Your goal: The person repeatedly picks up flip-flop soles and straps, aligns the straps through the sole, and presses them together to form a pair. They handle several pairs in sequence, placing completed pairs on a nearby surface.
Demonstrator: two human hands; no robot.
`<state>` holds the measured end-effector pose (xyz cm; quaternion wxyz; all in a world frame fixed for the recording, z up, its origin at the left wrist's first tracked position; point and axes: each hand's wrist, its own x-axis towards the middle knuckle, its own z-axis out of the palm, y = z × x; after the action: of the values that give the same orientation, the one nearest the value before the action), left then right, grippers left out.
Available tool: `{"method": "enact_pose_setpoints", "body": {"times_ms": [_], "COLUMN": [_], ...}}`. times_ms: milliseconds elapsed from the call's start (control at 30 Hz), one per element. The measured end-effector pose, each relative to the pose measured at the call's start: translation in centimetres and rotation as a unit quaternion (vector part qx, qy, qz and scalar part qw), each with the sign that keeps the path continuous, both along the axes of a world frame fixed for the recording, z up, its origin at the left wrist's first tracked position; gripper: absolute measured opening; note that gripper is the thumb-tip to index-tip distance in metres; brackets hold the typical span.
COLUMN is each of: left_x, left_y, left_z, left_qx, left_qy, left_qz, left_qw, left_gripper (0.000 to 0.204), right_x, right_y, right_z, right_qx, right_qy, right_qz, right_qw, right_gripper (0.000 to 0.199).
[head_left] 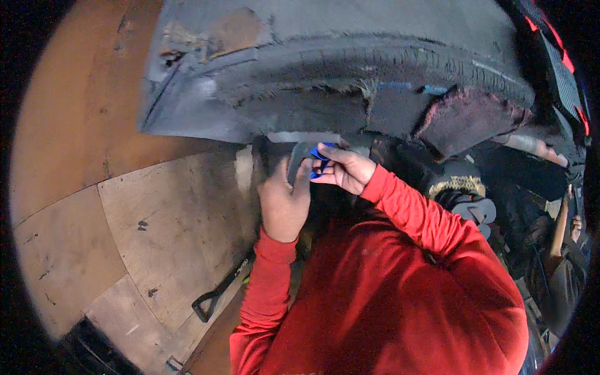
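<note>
Your left fingers (305, 169) clamp a dark grey strip (299, 156), twelve o'clock of centre; your right fingers (330, 152) pinch a blue piece (314, 151) at the strip's three o'clock.

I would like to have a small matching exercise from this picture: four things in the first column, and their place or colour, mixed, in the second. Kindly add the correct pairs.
Column one
1. Blue piece
2. Dark grey piece
3. Black loop handle
4. Right sleeve

Column two
A. Red
B. Between the thumb and fingers of the left hand
C. In the fingers of the right hand
D. Lower left of the picture, by the wooden boards

Right pairs: 1-C, 2-B, 3-D, 4-A
</note>
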<state>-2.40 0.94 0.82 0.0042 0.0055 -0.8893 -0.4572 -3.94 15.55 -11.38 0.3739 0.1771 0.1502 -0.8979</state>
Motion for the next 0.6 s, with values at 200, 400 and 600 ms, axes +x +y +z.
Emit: {"method": "enact_pose_setpoints", "body": {"times_ms": [200, 400, 600], "left_x": [-1.3, -1.0, -0.4], "left_y": [0.8, 0.6, 0.6], "left_z": [-0.6, 1.9, 2.4], "left_qx": [-0.068, -0.079, -0.076], "left_qy": [-0.080, -0.084, -0.106], "left_qz": [-0.035, -0.006, -0.021], "left_qw": [0.994, 0.993, 0.991], "left_gripper": [0.021, 0.022, 0.020], "right_x": [0.6, 0.2, 0.7], "right_y": [0.7, 1.0, 0.3], "right_z": [0.1, 2.0, 2.2], "right_qx": [0.009, 0.012, 0.019], "right_qy": [-0.080, -0.046, -0.056], "right_qz": [-0.001, 0.032, 0.019], "right_qw": [0.997, 0.998, 0.998], "right_gripper": [0.026, 0.022, 0.026]}}
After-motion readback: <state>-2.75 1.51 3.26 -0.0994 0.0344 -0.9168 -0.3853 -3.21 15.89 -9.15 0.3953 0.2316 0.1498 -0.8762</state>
